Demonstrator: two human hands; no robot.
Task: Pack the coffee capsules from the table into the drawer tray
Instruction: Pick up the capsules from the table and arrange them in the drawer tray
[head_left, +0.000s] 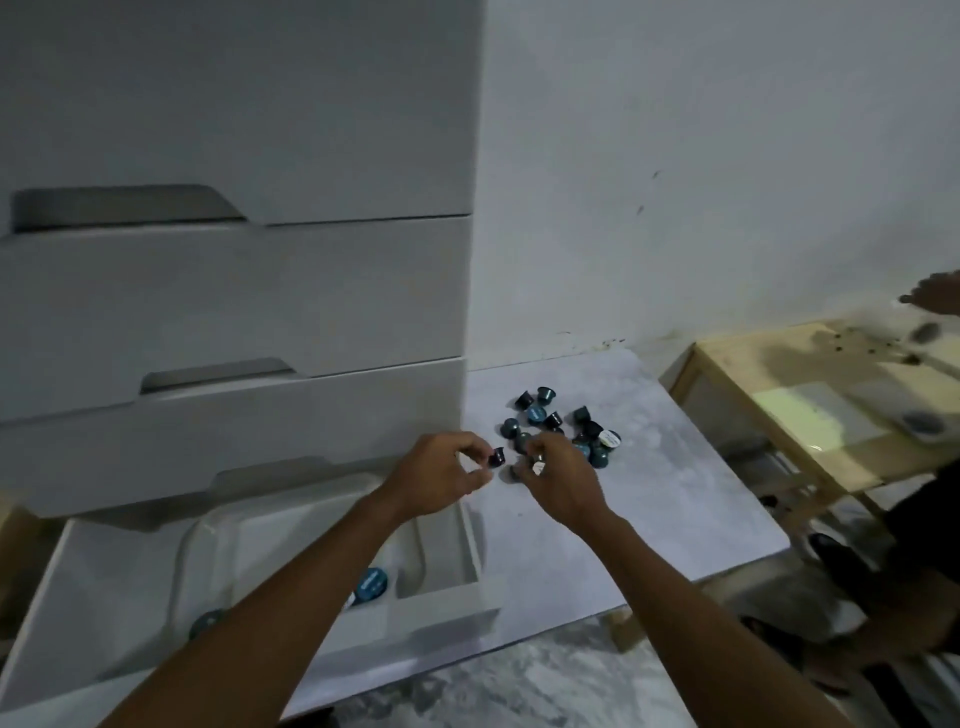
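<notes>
The left hand (441, 475) pinches 1 dark coffee capsule (497, 458) in its fingers; the right hand (558, 480) closes on another capsule from the pile (566, 428) on the table (675, 483). Capsules are probably light and rigid with crushable foil lids: grip the side walls.

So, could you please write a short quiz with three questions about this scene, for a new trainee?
1. True or false: the left hand pinches a small dark coffee capsule at its fingertips.
2. Where does the heap of dark and blue-lidded capsules lie? A) in the open white drawer B) on the grey marbled tabletop C) on the wooden side table
3. Fill in: a round capsule with a blue lid already lies in the clear plastic ____ inside the open white drawer.

Key: 1 true; 2 B; 3 tray.
</notes>
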